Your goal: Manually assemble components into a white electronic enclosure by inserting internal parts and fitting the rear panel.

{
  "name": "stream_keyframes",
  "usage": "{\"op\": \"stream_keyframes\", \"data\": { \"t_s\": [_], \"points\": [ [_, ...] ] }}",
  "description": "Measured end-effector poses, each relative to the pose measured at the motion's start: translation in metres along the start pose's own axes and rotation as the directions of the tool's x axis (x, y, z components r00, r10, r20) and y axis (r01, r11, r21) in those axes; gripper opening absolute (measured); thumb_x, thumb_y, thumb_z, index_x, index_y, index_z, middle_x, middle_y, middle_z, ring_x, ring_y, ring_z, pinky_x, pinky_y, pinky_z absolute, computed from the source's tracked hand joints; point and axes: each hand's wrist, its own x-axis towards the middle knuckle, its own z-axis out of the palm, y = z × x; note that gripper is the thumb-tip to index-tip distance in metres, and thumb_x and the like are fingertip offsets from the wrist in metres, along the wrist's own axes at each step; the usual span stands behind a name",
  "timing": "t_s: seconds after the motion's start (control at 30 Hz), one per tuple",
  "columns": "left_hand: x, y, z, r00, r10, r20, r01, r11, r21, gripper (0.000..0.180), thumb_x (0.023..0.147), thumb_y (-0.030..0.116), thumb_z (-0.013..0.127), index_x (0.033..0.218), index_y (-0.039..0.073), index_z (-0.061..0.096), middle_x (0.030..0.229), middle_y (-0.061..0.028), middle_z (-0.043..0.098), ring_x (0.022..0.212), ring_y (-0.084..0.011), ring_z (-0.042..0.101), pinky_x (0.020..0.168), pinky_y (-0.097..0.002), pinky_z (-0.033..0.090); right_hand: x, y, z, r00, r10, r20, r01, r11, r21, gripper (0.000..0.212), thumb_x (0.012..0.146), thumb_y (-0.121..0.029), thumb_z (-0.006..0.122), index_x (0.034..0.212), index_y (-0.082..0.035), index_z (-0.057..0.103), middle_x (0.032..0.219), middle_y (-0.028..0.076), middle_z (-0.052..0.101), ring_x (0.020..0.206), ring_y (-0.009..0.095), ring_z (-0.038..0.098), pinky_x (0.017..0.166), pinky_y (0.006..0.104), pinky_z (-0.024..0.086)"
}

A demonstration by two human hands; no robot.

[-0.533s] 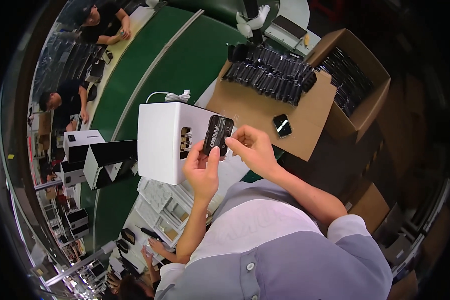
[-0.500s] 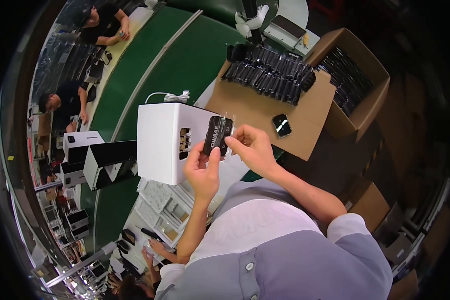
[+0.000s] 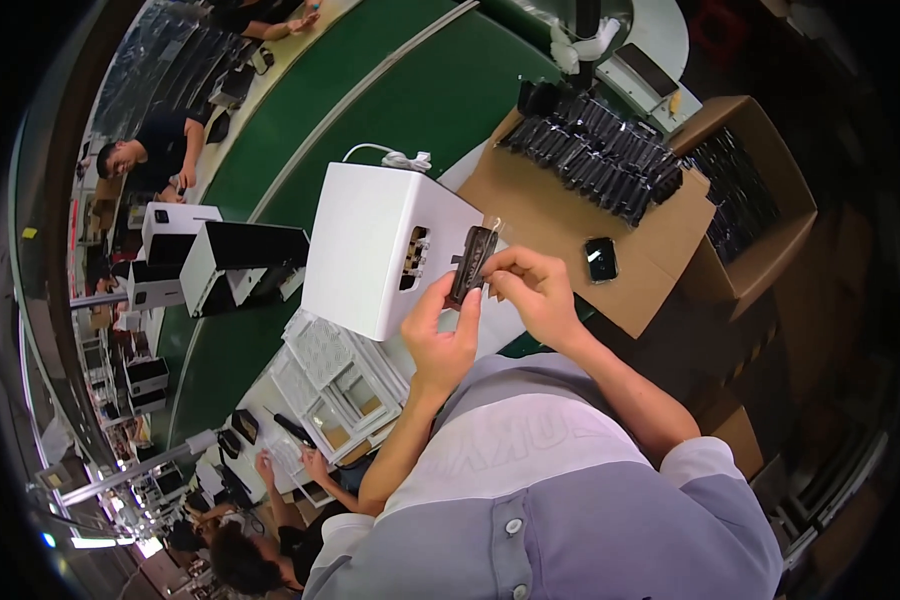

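Note:
Between my two hands is a flat black handheld device (image 3: 475,262) in a clear plastic sleeve, tilted nearly on edge. My left hand (image 3: 440,335) grips its lower end between thumb and fingers. On its right side, the fingers of my right hand (image 3: 538,290) pinch the edge of the device or its sleeve; which one I cannot tell. Just behind stands a white box-shaped appliance (image 3: 358,250) with an opening in its side that shows metal parts. A white cable (image 3: 407,160) lies coiled at its far edge.
A cardboard sheet (image 3: 520,205) carries a pile of black bagged pieces (image 3: 600,150) and a glossy black device (image 3: 601,260). Right of it stands an open carton (image 3: 770,270) of similar pieces. White frames (image 3: 345,385) lie at left; co-workers sit across the green conveyor belt (image 3: 390,110).
The black device has turned from facing up to nearly edge-on in my hands. The whole view has shifted, so the surroundings sit farther right and somewhat rotated.

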Motion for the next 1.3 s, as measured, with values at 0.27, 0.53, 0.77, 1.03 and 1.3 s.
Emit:
{"op": "stream_keyframes", "data": {
  "t_s": [0.27, 0.53, 0.77, 1.03, 1.3],
  "points": [
    [0.008, 0.026, -0.027, 0.976, 0.035, 0.215, -0.097, 0.954, 0.283, 0.04, 0.076, 0.004, 0.081, 0.112, -0.005, 0.066, 0.102, -0.0193, 0.069, 0.085, -0.0312, 0.068, 0.074, -0.0385, 0.054, 0.013, 0.0, -0.001, 0.979, 0.144, 0.143, -0.152, 0.987, 0.045, 0.019, 0.097, -0.015, 0.066, 0.086, 0.001, 0.066, 0.076, 0.002, 0.064, 0.07, 0.007, 0.056, 0.065, 0.025, 0.044],
    [0.113, -0.016, -0.14, 0.993, 0.118, -0.028, -0.073, 0.767, 0.638, 0.033, 0.087, 0.006, 0.072, 0.119, 0.0, 0.064, 0.098, -0.0072, 0.066, 0.082, -0.0152, 0.06, 0.071, -0.0262, 0.047, 0.026, 0.005, 0.011, 0.951, 0.262, 0.167, -0.297, 0.925, 0.239, 0.02, 0.098, -0.016, 0.063, 0.083, -0.003, 0.061, 0.072, 0.0, 0.059, 0.068, 0.008, 0.052, 0.067, 0.0244, 0.041],
    [0.137, -0.096, -0.151, 0.84, -0.338, 0.425, 0.409, 0.909, -0.084, 0.032, 0.095, 0.023, 0.07, 0.112, -0.003, 0.063, 0.095, -0.0037, 0.069, 0.081, -0.006, 0.06, 0.075, -0.021, 0.047, 0.032, 0.032, 0.025, 0.961, 0.251, 0.113, -0.272, 0.927, 0.258, 0.02, 0.099, -0.015, 0.062, 0.082, -0.004, 0.061, 0.074, 0.0, 0.058, 0.068, 0.008, 0.052, 0.066, 0.0249, 0.041],
    [0.104, -0.021, -0.134, 0.983, 0.173, 0.064, -0.179, 0.806, 0.564, 0.033, 0.078, 0.007, 0.079, 0.107, -0.003, 0.066, 0.094, -0.0112, 0.067, 0.079, -0.0201, 0.061, 0.069, -0.029, 0.047, 0.035, 0.021, 0.026, 0.958, 0.283, 0.053, -0.286, 0.918, 0.275, 0.021, 0.1, -0.018, 0.061, 0.084, -0.004, 0.06, 0.075, 0.001, 0.059, 0.068, 0.009, 0.053, 0.063, 0.0245, 0.038],
    [0.045, 0.027, -0.06, 0.908, 0.243, 0.341, -0.373, 0.84, 0.394, 0.025, 0.071, 0.009, 0.084, 0.085, 0.001, 0.065, 0.08, -0.01, 0.061, 0.069, -0.0293, 0.058, 0.061, -0.037, 0.045, 0.024, 0.005, 0.036, 0.977, 0.214, -0.005, -0.191, 0.884, 0.427, 0.019, 0.101, -0.015, 0.06, 0.085, -0.005, 0.061, 0.079, 0.003, 0.062, 0.071, 0.01, 0.056, 0.064, 0.0271, 0.044]
  ]
}}
